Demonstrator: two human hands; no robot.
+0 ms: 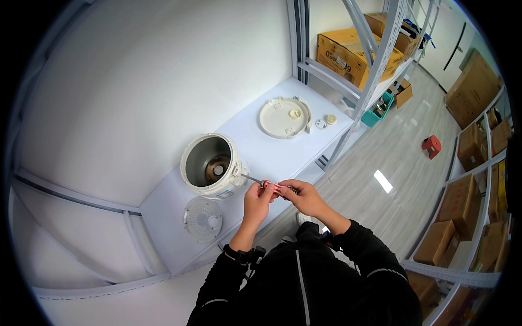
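Two hands hold a red-handled screwdriver at the side of an open cooker body on a white shelf.

Nearest, the left hand (256,202) and the right hand (302,196) are both closed around the screwdriver (274,187), left on the shaft end of the handle, right on the butt end; its thin metal shaft points left and seems to touch the cooker's side bracket, though the tip is too small to be sure. Just beside the left hand stands the white cooker body (212,165), lid off, its grey inner well open to view. In front of it, a round perforated metal plate (203,218) lies flat on the shelf (272,152). Farther along lies the white lid (284,117), with two small round parts (326,120) beside it. Beyond, cardboard boxes (348,54) sit on racks.
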